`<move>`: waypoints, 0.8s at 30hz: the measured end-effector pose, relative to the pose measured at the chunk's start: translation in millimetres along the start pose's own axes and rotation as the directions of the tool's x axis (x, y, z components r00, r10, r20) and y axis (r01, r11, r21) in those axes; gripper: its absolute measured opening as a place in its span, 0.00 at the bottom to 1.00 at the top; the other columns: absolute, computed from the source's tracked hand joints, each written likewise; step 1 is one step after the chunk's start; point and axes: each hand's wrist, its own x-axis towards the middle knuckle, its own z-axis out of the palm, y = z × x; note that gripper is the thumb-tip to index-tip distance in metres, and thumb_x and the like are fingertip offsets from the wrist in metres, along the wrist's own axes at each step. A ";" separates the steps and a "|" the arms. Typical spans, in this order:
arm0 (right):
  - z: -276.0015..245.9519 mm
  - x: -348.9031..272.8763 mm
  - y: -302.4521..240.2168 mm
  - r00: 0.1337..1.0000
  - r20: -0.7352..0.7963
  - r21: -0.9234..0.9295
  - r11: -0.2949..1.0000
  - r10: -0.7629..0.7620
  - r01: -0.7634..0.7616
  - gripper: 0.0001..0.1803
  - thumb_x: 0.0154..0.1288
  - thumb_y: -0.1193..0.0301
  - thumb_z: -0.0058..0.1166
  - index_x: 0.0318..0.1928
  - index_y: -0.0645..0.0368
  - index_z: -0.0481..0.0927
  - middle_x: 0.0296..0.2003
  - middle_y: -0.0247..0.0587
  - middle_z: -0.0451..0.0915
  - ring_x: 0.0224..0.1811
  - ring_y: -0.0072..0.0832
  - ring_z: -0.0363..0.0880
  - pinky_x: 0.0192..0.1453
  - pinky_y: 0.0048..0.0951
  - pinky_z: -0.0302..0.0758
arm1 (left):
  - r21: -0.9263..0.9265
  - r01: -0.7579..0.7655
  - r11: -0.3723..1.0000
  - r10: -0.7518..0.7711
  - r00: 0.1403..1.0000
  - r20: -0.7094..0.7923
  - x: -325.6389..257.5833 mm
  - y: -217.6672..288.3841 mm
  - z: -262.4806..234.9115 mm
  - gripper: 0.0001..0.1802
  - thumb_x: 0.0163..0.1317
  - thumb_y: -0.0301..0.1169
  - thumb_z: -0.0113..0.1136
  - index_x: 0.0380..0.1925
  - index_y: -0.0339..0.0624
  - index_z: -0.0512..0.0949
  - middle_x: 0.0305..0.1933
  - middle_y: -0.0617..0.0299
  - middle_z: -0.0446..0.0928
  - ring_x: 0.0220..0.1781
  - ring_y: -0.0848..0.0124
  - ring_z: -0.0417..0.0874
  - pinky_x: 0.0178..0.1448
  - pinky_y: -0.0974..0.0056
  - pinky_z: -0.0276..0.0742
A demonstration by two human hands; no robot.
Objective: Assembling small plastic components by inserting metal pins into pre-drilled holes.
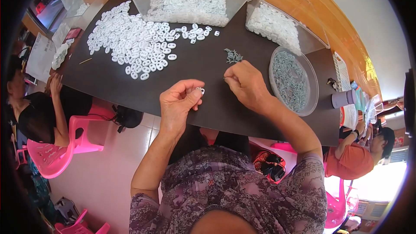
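Note:
Between the thumb and fingers of my left hand (177,103) is a small white oval plastic piece (202,91) with holes in it. My right hand (247,82) is closed in a pinch over the table, just nearer to me than a small heap of grey screws (233,56). Whatever sits between its fingertips is too small to make out. The two hands are apart. Many more white two-holed pieces (130,39) lie spread across the table's far left. Right of my right hand stands a round clear tub (315,90) holding similar grey screws.
Two clear bins, one large (240,1) and one at the right (313,35), hold white pieces at the dark table's (104,80) back. A thin yellowish stick (86,61) lies at left. People sit to the left (39,117) and right (353,160).

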 end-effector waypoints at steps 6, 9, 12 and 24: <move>4.9 1.5 -38.2 0.976 0.122 0.321 0.923 0.182 -0.213 0.06 0.54 0.81 0.57 0.33 0.59 0.78 0.28 0.33 0.73 0.28 0.20 0.71 0.34 0.21 0.68 | -0.066 -0.037 0.997 0.035 0.999 -0.036 -12.5 -0.3 -4.3 0.10 0.59 0.25 0.60 0.39 0.32 0.76 0.31 0.61 0.78 0.27 0.78 0.76 0.29 0.75 0.71; 8.8 1.3 -48.4 0.962 0.174 0.449 0.852 0.212 -0.269 0.06 0.55 0.81 0.57 0.34 0.59 0.79 0.29 0.32 0.75 0.28 0.18 0.71 0.34 0.21 0.69 | -0.156 -0.050 0.986 0.044 0.998 -0.039 -18.1 2.5 -3.9 0.09 0.60 0.25 0.60 0.39 0.32 0.76 0.31 0.60 0.78 0.28 0.77 0.77 0.29 0.74 0.71; 14.5 -0.2 -53.4 0.933 0.214 0.527 0.771 0.288 -0.359 0.06 0.54 0.81 0.58 0.34 0.60 0.80 0.30 0.31 0.77 0.30 0.16 0.71 0.36 0.20 0.69 | -0.196 -0.024 0.980 0.026 1.000 0.010 -22.5 3.1 -9.4 0.09 0.60 0.25 0.59 0.39 0.33 0.76 0.31 0.59 0.78 0.28 0.77 0.77 0.30 0.74 0.72; 20.9 -3.6 -67.5 0.871 0.315 0.614 0.619 0.377 -0.490 0.07 0.57 0.79 0.57 0.38 0.64 0.78 0.34 0.31 0.78 0.37 0.15 0.74 0.42 0.20 0.71 | -0.084 -0.092 0.992 0.087 0.994 -0.062 -36.4 -0.6 -12.8 0.09 0.59 0.24 0.60 0.39 0.32 0.78 0.31 0.62 0.78 0.28 0.78 0.76 0.32 0.75 0.72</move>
